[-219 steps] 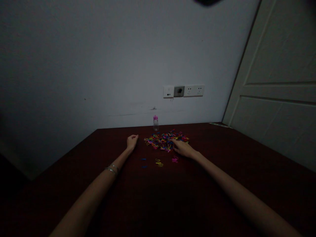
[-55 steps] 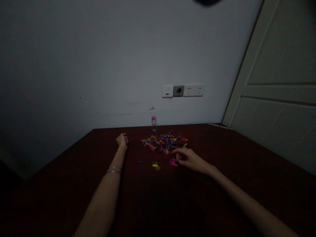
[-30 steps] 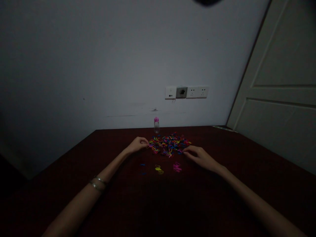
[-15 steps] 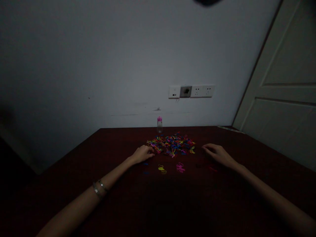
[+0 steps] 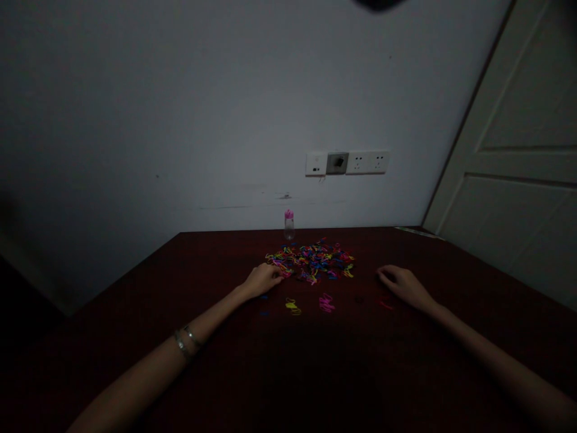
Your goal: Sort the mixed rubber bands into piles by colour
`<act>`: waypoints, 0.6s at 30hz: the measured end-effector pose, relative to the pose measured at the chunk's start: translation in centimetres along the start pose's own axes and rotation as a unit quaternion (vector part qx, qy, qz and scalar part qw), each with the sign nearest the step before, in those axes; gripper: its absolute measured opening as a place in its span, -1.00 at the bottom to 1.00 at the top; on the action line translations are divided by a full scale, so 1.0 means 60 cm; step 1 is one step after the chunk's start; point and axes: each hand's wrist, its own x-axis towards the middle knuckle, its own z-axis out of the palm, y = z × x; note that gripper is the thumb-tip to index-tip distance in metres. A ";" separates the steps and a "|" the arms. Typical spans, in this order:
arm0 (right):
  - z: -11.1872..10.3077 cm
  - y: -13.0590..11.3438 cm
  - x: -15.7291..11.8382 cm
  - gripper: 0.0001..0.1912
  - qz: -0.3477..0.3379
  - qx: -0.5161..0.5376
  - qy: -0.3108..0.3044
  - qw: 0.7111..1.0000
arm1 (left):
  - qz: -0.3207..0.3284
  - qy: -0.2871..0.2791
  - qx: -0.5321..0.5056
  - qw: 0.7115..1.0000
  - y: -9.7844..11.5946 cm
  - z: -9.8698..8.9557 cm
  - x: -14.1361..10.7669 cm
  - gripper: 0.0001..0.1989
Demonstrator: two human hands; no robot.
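Observation:
A loose pile of small colourful bands (image 5: 318,258) lies in the middle of the dark red table. My left hand (image 5: 264,279) rests at the pile's left front edge, its fingers curled together; what they hold, if anything, is too small to make out. Right of the pile, my right hand (image 5: 401,285) is on the table with thumb and forefinger tips together, and nothing can be made out between them. In front of the pile are a yellow group (image 5: 293,307), a pink group (image 5: 326,303), a few blue bands (image 5: 264,313) and faint red bands (image 5: 386,305).
A clear bottle with a pink top (image 5: 289,225) stands behind the pile. The table (image 5: 216,246) meets a grey wall with switches and sockets (image 5: 346,163). A pale door (image 5: 518,162) is at the right.
My right hand has shifted slightly right, away from the pile. My left hand has edged closer to the pile's left front edge. The view has tilted slightly.

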 end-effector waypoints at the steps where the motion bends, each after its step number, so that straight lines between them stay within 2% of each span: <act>1: 0.000 0.000 0.000 -0.67 0.001 -0.001 0.002 1.000 | 0.001 0.001 0.001 1.000 -0.001 0.001 0.001 -0.78; 7: 0.003 0.004 0.000 -0.68 0.002 -0.015 -0.001 1.000 | 0.012 -0.002 0.010 1.000 -0.009 0.002 0.003 -0.77; 18: 0.007 0.012 0.002 -0.67 -0.005 -0.035 -0.009 0.999 | 0.041 0.008 0.007 0.999 -0.016 -0.015 0.002 -0.75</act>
